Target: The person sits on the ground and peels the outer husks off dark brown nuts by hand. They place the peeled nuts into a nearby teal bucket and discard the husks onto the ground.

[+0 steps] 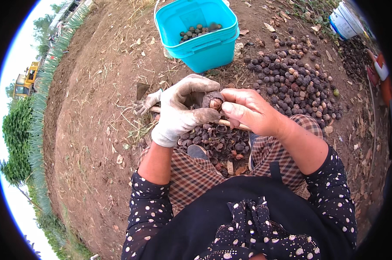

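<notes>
A walnut (215, 102) with its brown shell partly bared from a dark, shrivelled husk is between my two hands. My left hand (177, 111), in a soiled white work glove, grips it between thumb and fingers. From the other side, the bare fingers of my right hand (255, 112) are closed in a pinch against the walnut's edge; a dark flap of husk shows below them. Under both hands, dark husk pieces (219, 142) are heaped on the ground between my feet. A wooden handle (225, 123) runs behind my hands, partly hidden.
Beyond my hands stands a turquoise square bucket (209, 54) with several walnuts inside. A wide pile of dark walnuts (293, 82) spreads over the soil at right. Another work glove (151, 100) lies left of my gloved hand. At the far right is a white bucket (346, 21).
</notes>
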Tool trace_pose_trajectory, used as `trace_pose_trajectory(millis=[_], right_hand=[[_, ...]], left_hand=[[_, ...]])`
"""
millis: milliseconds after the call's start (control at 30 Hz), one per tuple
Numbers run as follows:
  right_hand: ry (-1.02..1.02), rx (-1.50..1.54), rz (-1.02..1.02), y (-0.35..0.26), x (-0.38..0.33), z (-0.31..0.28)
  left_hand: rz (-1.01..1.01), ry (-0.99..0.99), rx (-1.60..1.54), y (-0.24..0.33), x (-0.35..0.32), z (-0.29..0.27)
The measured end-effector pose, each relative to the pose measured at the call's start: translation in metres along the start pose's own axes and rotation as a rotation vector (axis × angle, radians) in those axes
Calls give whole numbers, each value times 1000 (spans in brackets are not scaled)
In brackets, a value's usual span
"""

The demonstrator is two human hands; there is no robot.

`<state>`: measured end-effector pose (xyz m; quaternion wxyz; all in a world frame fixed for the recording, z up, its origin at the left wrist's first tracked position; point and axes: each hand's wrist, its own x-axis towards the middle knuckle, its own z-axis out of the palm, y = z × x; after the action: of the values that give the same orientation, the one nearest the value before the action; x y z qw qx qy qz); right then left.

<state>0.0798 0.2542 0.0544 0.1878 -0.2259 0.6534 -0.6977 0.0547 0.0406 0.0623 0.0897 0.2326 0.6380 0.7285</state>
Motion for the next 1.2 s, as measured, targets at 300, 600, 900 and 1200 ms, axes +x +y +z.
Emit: trace_pose_trajectory(millis=[300, 600, 900, 1200], right_hand=[[56, -95, 51, 3, 1, 0], [46, 200, 247, 14, 2, 0], [196, -54, -9, 18, 6, 9], [458, -321, -253, 4, 4, 11]], left_hand=[[151, -92, 488, -1, 2, 1], [416, -214, 1153, 6, 0, 15], [88, 124, 344, -15, -3, 21], [-223, 93, -26, 0, 2, 26]])
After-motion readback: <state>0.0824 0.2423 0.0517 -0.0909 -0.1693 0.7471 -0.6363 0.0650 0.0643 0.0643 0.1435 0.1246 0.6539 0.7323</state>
